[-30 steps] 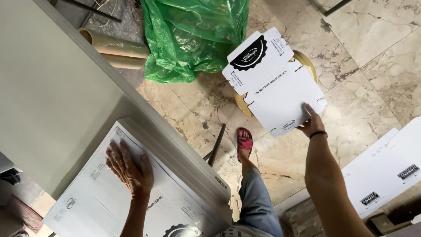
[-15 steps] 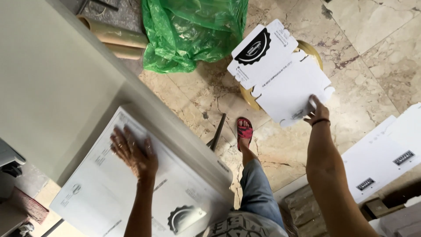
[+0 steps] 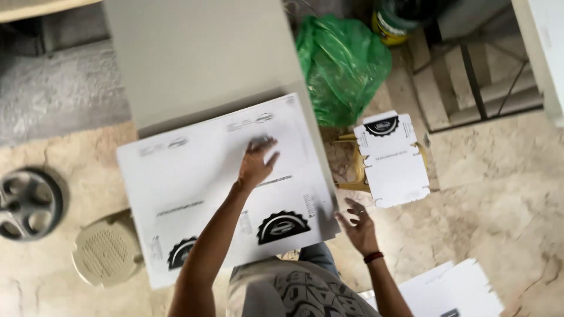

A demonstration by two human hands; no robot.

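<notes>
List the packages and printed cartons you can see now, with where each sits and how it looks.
Large flat carton sheet: on the table under the left hand; white with black round emblems.
Small die-cut carton blank: on a yellow stool beyond the open right hand; white, one black emblem.
More white blanks: on the floor, lower right.
Green plastic bag: on the floor.

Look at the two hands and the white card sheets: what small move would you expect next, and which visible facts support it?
Probably the left hand slides or lifts the top large white printed sheet off the table. It rests flat on that sheet, fingers spread, while the right hand hangs open and empty just past the sheet's right edge, the small die-cut blank lying untouched on the yellow stool.
</notes>
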